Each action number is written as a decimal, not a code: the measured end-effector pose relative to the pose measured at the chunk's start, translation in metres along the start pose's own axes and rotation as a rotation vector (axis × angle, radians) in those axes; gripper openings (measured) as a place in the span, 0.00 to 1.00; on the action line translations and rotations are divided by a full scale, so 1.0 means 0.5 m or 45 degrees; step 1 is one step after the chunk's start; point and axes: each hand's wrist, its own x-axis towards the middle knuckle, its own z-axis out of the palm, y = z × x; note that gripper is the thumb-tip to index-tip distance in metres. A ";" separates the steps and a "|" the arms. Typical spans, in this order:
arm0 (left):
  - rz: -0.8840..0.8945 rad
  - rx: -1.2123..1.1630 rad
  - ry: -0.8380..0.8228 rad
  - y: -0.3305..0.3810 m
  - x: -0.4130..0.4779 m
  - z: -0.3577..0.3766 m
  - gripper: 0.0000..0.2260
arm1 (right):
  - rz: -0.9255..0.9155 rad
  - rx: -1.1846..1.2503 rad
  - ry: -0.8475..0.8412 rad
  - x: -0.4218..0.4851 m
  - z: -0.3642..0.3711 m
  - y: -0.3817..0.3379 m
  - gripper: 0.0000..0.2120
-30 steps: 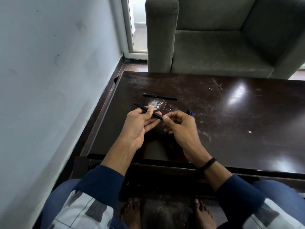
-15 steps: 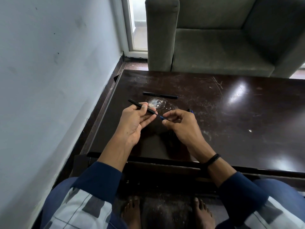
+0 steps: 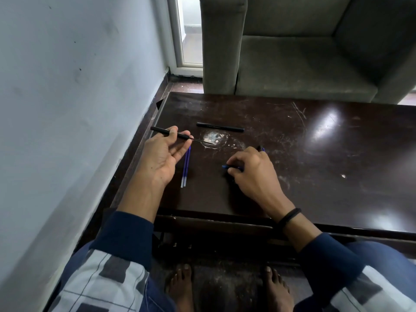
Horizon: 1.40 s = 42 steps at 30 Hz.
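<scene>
My left hand (image 3: 161, 157) pinches a thin black pen (image 3: 165, 131) between thumb and fingertips, with its fine tip pointing right, just above the dark table (image 3: 315, 167). Two blue pen refills (image 3: 186, 168) lie side by side on the table just right of that hand. My right hand (image 3: 254, 174) is lowered to the table with its fingers curled round a small blue pen piece (image 3: 227, 167); a blue end (image 3: 262, 149) shows behind its knuckles. Another black pen (image 3: 220, 127) lies flat further back.
A grey armchair (image 3: 304, 55) stands against the table's far edge. A pale wall (image 3: 67, 109) runs close along the left side. My knees and bare feet (image 3: 225, 287) are below the table's near edge.
My hands have drawn apart: the left carried the black pen up and to the left, the right dropped to the table with the blue piece. The two blue refills now show.
</scene>
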 end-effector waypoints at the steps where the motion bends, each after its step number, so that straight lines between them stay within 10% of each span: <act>1: -0.012 -0.007 -0.010 -0.002 0.000 0.001 0.02 | -0.014 -0.052 -0.027 -0.003 0.004 0.001 0.06; 8: -0.049 -0.013 -0.056 -0.015 -0.003 0.005 0.03 | 0.020 -0.084 -0.051 0.002 -0.004 0.002 0.10; 15: -0.064 -0.014 -0.084 -0.021 -0.006 0.009 0.04 | 0.191 0.596 0.243 0.021 -0.055 0.006 0.06; 33: -0.150 0.068 -0.221 -0.062 -0.028 0.036 0.05 | 0.121 0.766 -0.009 0.027 -0.070 -0.003 0.06; 42: -0.058 -0.066 -0.093 -0.017 -0.003 0.009 0.05 | 0.411 1.223 0.360 0.051 -0.206 0.080 0.13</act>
